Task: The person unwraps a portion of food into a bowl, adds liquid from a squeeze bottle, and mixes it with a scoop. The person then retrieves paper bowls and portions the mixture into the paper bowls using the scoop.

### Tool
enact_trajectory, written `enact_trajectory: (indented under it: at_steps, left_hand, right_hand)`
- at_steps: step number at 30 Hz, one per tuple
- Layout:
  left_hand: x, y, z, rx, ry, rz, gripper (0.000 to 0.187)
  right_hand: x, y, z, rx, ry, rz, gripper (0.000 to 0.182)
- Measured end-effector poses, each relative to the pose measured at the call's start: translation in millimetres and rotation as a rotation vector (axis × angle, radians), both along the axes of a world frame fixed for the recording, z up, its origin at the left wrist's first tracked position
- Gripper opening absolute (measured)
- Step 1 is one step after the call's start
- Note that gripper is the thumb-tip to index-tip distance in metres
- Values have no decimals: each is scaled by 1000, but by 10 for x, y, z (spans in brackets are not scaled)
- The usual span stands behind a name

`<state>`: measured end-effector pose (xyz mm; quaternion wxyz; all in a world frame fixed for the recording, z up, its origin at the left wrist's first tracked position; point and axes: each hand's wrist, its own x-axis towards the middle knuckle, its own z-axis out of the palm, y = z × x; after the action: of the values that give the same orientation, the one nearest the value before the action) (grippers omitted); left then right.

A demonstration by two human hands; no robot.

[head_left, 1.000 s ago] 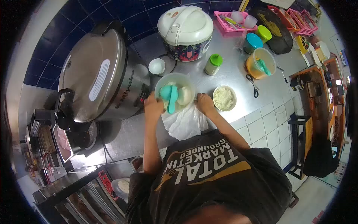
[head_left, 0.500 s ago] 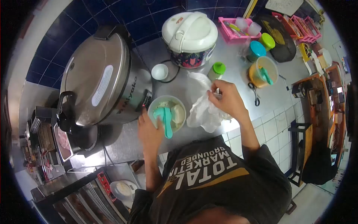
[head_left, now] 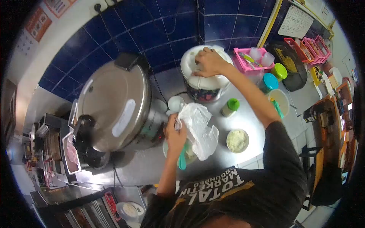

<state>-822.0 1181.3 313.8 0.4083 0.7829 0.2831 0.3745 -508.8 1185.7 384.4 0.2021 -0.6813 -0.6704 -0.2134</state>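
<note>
White plastic, thin and crumpled, hung from the person's left hand [head_left: 176, 133], whose fingers were pinched together on the upper left edge of the bag [head_left: 198, 131]. Its longer axis slanted from that grip down toward the person's right, and its loose lower end spread over part of a pale tub [head_left: 165, 149], from which a teal spoon [head_left: 182, 161] stuck out toward the person's body. Farther back, against the blue tiles, stood the patterned rice cooker [head_left: 202, 94]; it lay beyond the left hand and to its right, with a small white cup [head_left: 175, 103] between them. Of the two hands, the right hand [head_left: 210, 63] was plainly nearer, being already on top of the cooker's white lid, its forearm stretched forward and inward above the counter. Those fingers were bent and a little apart, but blur and the angle hid their undersides, so whether they had closed around the handle I could not tell. Under that arm, on the counter, were a green-capped bottle [head_left: 230, 107] and, closer to the person, a bowl [head_left: 237, 151] of white, crumbly food.
</note>
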Motion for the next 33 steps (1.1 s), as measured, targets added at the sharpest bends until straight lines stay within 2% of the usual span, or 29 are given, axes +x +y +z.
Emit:
enact_trajectory:
  at_steps: [2,3,5,7,9,11,12,13,15,17,18,20,21,23,25,26,27,28,30,31,32,33]
  left_hand:
    - [9,107,47,-13,71,86,16]
    - [61,149,89,7,68,84,16]
    - [193,214,138,-123,-91,121,14]
    - [361,337,118,-134,-153,85,13]
    - [599,367,292,-203,-330,143,13]
    - [911,470,454,217,-213,346,17]
    - [1129,536,490,218,-271,307,19]
    - [1410,624,465,333,-371,227,23]
    - [1923,770,357,561,-243,21,38]
    - [2385,876,-7,450,195,-200,34]
    - [2554,903,-10,436,593,-337,39]
    - [2496,790,9,382,638,-370,42]
    - [2373,671,-2,324,695,-413,44]
    - [1757,406,561,254,502,-559,48]
    - [973,221,923,174,326,-692,45]
    - [611,186,1039,16,426,-685,39]
    - [267,131,1088,-144,522,-676,34]
    - [-65,54,1035,-180,543,-649,34]
    - [-529,-61,770,-167,869,-251,32]
    - [-673,-160,604,-199,881,-243,32]
    - [-740,-256,400,-95,993,-163,32]
    - [-804,-347,224,14,1109,-87,33]
  right_hand:
    - [180,210,86,-554,41,-13,58]
    - [237,272,116,-534,40,-16,58]
    - [314,338,161,-795,287,44,64]
    - [540,384,164,-700,301,100,64]
    - [789,329,447,-529,502,175,58]
    - [1134,346,652,-497,731,18,59]
    - [1313,355,685,-387,870,27,59]
    - [1441,328,695,-275,1006,36,59]
    - [1488,179,859,-242,1211,25,61]
    - [1333,124,877,-200,1257,70,63]
    - [1156,92,900,-160,1170,-12,61]
    - [1171,291,621,-95,985,28,56]
    - [1132,257,510,-157,870,33,50]
    - [752,155,448,-195,755,32,46]
    - [543,202,165,-264,490,48,38]
    - [521,284,-249,-30,349,207,34]
    - [396,262,-359,-151,261,108,33]
    - [289,233,-487,-156,186,71,30]
    - [304,283,-563,-122,61,23,29]
    - [273,262,-602,-113,47,14,29]
    - [234,214,-506,-150,107,23,26]
    - [99,175,-491,101,-109,73,16]
